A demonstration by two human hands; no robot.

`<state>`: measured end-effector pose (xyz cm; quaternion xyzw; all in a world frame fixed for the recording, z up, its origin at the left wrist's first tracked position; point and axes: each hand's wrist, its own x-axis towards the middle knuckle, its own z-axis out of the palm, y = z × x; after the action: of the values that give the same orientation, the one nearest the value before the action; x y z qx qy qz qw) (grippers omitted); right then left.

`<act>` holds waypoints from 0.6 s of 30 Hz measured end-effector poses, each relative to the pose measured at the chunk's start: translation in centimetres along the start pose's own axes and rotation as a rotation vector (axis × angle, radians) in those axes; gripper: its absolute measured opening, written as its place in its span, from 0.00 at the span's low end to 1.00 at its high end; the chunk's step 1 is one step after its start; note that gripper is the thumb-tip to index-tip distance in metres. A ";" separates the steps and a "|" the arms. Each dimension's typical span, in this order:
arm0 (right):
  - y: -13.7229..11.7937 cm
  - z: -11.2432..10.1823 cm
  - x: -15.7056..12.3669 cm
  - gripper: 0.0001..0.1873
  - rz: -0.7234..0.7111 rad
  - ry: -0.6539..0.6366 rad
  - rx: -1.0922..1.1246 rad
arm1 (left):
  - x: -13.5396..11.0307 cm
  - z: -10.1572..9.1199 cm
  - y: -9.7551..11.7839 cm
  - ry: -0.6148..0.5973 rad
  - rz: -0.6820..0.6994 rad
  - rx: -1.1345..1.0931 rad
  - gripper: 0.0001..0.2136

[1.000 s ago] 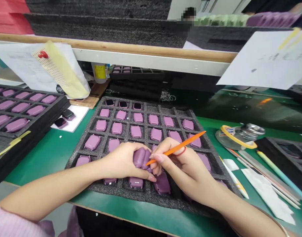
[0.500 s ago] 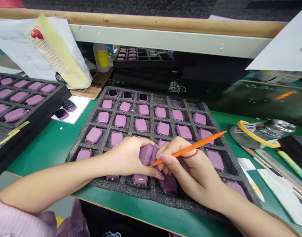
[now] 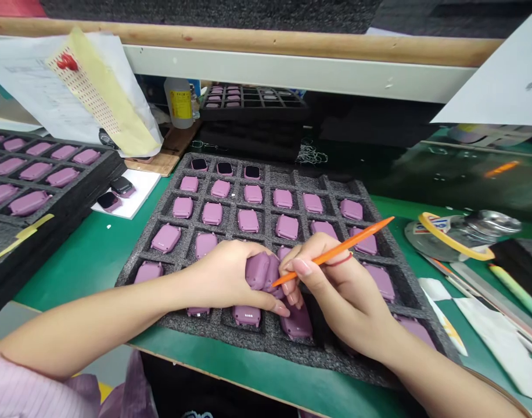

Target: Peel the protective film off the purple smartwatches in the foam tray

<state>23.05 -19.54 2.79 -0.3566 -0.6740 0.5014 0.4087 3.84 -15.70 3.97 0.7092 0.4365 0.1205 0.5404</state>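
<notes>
My left hand [image 3: 235,276] is closed around a purple watch case [image 3: 258,270], held above the front of a dark foam tray [image 3: 266,343]. A second purple piece shows pressed against that case; I cannot tell whether the two are joined. Between the thumb and fingers of my right hand [image 3: 335,284] is a pointed orange stick [image 3: 342,248], its lower tip touching the edge of the held case. Purple watch cases sit in most of the tray's compartments, one [image 3: 297,321] just below my hands. Three in the back row show black screens [image 3: 225,169].
To the left stands another foam tray [image 3: 85,194] of purple cases. Two watches [image 3: 109,201] lie on white paper beside it. At the right are a metal-topped glass bottle [image 3: 462,229] with a yellow ring, tissue [image 3: 501,334] and thin tools. A shelf edge [image 3: 301,75] crosses above.
The orange stick's upper end has dipped slightly, and its tip has shifted a little right along the case. My right hand has moved slightly with it; my left hand keeps its hold.
</notes>
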 end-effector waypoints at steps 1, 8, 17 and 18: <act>0.0 0.0 0.0 0.08 0.004 0.003 0.008 | 0.0 0.0 0.0 0.002 -0.003 0.002 0.22; -0.2 0.1 0.1 0.08 -0.105 0.013 -0.143 | -0.1 0.1 0.0 0.015 0.015 0.006 0.21; -0.1 0.3 0.0 0.09 -0.038 0.052 -0.080 | 0.0 0.1 0.0 -0.005 0.040 -0.061 0.18; -0.1 0.3 0.0 0.10 -0.026 0.051 -0.067 | -0.1 0.0 0.0 -0.007 0.038 -0.064 0.18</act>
<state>22.73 -19.69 2.82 -0.3741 -0.6844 0.4638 0.4201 3.86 -15.78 4.00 0.7000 0.4169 0.1422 0.5622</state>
